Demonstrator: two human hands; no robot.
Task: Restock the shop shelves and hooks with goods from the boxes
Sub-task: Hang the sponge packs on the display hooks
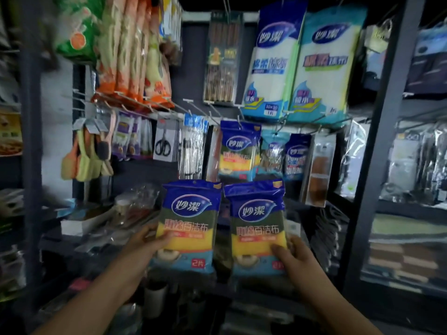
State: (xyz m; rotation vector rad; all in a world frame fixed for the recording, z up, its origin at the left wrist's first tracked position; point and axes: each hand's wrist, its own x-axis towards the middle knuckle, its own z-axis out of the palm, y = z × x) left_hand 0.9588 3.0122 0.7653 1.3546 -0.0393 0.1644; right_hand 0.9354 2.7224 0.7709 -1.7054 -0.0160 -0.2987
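Holding one sponge pack in each hand, I am partway through the restock. My left hand (147,240) grips the left sponge pack (189,226) by its side, and my right hand (294,256) grips the right sponge pack (257,228) by its lower corner. Both packs are below the hung sponge pack (239,151), already on its hook (238,120). By my reading that hook takes these two next; I cannot see any boxes.
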